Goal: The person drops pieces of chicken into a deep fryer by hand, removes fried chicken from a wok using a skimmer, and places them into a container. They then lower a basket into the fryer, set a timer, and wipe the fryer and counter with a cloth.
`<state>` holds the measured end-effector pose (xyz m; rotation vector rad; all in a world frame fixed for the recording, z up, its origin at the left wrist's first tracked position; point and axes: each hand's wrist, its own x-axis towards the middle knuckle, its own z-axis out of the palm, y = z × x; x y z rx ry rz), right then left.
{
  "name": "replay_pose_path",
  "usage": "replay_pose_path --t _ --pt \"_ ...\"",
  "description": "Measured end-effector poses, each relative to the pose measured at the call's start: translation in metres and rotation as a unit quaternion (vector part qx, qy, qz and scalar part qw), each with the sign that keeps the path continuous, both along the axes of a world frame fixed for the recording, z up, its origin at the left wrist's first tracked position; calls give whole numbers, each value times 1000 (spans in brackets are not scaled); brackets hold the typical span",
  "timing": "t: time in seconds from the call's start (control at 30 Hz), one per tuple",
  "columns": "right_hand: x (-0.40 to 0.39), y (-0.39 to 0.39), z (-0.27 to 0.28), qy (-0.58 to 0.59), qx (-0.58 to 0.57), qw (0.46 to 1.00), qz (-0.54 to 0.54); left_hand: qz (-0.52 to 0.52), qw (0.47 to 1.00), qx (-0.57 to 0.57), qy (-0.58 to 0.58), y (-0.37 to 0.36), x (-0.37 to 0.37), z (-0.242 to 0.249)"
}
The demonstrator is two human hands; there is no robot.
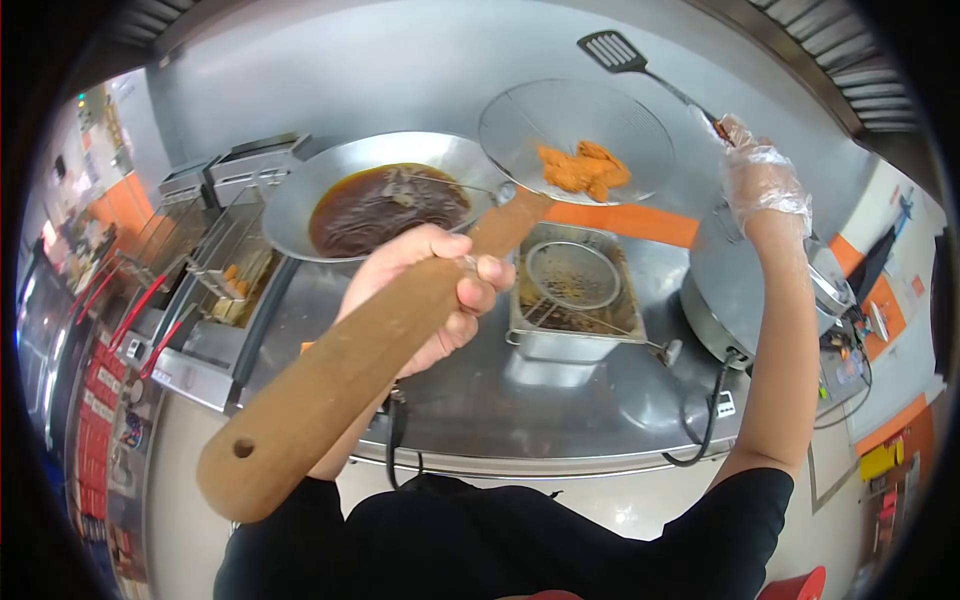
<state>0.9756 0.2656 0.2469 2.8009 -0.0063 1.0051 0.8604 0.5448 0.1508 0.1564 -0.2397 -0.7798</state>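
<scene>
My left hand [430,290] is wrapped round the wooden handle of a large wire skimmer [520,110]. Orange-brown fried pieces [585,170] lie in its mesh bowl, which is held up above the counter. My right hand [762,180], in a clear plastic glove, is closed on a black slotted spatula [640,62], raised to the right of the skimmer with its head pointing up and left. The spatula is apart from the food. Left of the skimmer is a wide metal wok [290,215] of dark brown oil [385,212].
Below the skimmer, a round strainer [573,275] rests over a rectangular metal pan [570,345] with crumbs. A large lidded pot [710,310] stands at the right. Fryer baskets with red handles [140,300] are at the left. Black hoses [712,420] hang at the counter's front.
</scene>
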Motion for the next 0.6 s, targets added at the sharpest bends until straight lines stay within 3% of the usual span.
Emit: replay_pose_path --t 0.17,0.3,0.43,0.6 --pt "-14 -45 -19 52 -40 998 -4 3 997 68 -23 -53 25 -51" --pt "-14 -72 -43 93 -35 995 3 -26 996 81 -8 -68 29 -98" --pt "-13 -85 -80 117 -59 991 -19 0 986 164 -34 -67 34 -146" --pt "-1 -95 -132 53 -149 987 -3 54 973 223 5 -60 41 -169"
